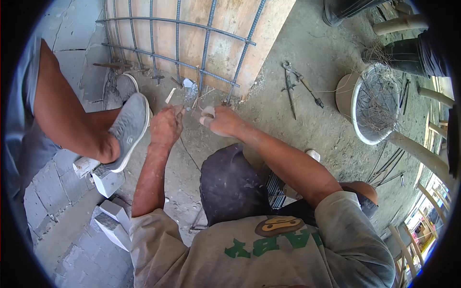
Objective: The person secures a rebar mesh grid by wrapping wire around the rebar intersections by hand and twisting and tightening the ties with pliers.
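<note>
My left hand (167, 126) is closed above the dirt floor, its thumb and fingers pressed together. A thin dark wire (190, 153) runs down from beside it; whether the hand grips that wire is unclear. My right hand (222, 120) is also closed, fingers curled, with pale fingertips turned toward the left hand. Anything in either hand is too small to make out. Just beyond both hands, a grid of ribbed rebar (206, 45) stands against a plywood panel (163, 36). Between hands and panel lie a wood scrap (170, 95) and a whitish scrap (188, 83).
At left, another person's grey shoe (129, 126) is close to my left hand. Pale blocks (113, 225) lie below it. Pincers (303, 79) and a thin metal tool (290, 93) rest at right. A white-rimmed bucket (357, 110) holds tangled wire. Dark boots (398, 55) stand beyond.
</note>
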`<state>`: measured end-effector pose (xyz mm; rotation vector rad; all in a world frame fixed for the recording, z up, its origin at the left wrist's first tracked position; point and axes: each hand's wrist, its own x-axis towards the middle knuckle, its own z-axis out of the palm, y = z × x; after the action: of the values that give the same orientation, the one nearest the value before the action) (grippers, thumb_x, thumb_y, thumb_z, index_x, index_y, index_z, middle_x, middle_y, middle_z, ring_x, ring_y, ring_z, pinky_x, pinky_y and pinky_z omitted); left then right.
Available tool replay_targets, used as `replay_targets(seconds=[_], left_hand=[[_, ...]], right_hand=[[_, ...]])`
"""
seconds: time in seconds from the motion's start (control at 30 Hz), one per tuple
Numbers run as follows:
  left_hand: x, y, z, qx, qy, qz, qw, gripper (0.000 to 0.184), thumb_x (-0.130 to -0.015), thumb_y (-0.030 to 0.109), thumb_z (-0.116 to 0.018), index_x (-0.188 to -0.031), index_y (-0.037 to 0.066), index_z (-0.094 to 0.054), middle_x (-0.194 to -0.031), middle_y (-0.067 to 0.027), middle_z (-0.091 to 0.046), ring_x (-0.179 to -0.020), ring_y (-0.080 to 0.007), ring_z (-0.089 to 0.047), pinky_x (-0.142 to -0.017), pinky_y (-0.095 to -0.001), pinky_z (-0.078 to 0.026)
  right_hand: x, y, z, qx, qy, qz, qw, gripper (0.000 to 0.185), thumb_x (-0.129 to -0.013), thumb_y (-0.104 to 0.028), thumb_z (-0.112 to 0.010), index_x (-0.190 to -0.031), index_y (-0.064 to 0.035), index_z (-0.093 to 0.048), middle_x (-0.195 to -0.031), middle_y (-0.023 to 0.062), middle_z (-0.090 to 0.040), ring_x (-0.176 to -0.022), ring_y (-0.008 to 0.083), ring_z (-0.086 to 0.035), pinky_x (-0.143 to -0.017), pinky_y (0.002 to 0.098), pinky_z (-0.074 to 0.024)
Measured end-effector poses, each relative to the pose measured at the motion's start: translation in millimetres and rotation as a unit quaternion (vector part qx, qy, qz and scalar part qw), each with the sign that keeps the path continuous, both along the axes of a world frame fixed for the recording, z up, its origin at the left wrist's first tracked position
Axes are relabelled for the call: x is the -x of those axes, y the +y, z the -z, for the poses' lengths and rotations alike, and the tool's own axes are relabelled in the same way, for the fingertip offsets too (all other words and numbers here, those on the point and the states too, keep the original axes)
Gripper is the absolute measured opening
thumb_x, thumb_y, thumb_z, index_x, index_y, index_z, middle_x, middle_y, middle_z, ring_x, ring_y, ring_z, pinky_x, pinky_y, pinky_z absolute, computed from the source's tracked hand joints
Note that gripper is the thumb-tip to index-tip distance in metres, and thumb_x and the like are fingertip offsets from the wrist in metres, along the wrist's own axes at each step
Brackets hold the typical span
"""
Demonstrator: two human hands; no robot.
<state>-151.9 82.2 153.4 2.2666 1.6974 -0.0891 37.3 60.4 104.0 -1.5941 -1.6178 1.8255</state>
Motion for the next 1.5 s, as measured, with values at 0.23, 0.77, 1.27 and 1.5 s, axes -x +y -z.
replay_targets(seconds=[0.23, 0.77, 1.27, 1.5], left_hand=[[-26.9, -22.0, 30.4, 0.022, -0.270, -0.097, 0.958, 0.021, -0.088, 0.019, -0.060, -0.100, 0.004, -0.068, -0.093, -0.0164, -0.067, -0.083, -0.0318, -0.065, -0.074, -0.0366, -0.050], [3.4, -120.4, -14.8, 0.076, -0.339, -0.317, 0.883, 0.049, -0.091, 0.033, -0.058, -0.130, 0.004, -0.049, -0.110, -0.0163, -0.062, -0.099, -0.0207, -0.060, -0.083, -0.0330, -0.047], [-91.7, -49.3, 46.4, 0.448, -0.545, -0.188, 0.683, 0.046, -0.095, 0.042, -0.050, -0.102, -0.001, -0.065, -0.094, -0.0078, -0.064, -0.092, -0.0158, -0.059, -0.089, -0.0320, -0.046], [-72.4, -79.1, 126.1, 0.391, -0.427, -0.221, 0.785, 0.043, -0.093, 0.041, -0.054, -0.116, 0.006, -0.062, -0.101, -0.0051, -0.065, -0.091, -0.0140, -0.060, -0.079, -0.0288, -0.049]], right_hand=[[9.2, -38.7, 25.3, 0.244, 0.188, -0.026, 0.951, 0.048, -0.088, -0.045, -0.055, -0.118, -0.0080, -0.060, -0.114, 0.0129, -0.062, -0.105, 0.0227, -0.059, -0.085, 0.0351, -0.0485], [26.5, 3.1, 3.4, 0.304, 0.382, 0.019, 0.873, 0.027, -0.093, -0.023, -0.055, -0.099, 0.0022, -0.061, -0.087, 0.0125, -0.065, -0.073, 0.0189, -0.065, -0.065, 0.0271, -0.0528], [-59.2, 58.3, -58.6, -0.053, 0.295, 0.231, 0.926, 0.025, -0.097, -0.022, -0.048, -0.101, -0.0041, -0.065, -0.060, -0.0031, -0.051, -0.050, 0.0073, -0.043, -0.051, 0.0252, -0.0396], [-105.3, -1.3, -25.9, 0.140, 0.036, 0.130, 0.981, 0.026, -0.095, -0.022, -0.050, -0.107, -0.0042, -0.063, -0.051, -0.0062, -0.041, -0.041, 0.0034, -0.030, -0.037, 0.0227, -0.0209]])
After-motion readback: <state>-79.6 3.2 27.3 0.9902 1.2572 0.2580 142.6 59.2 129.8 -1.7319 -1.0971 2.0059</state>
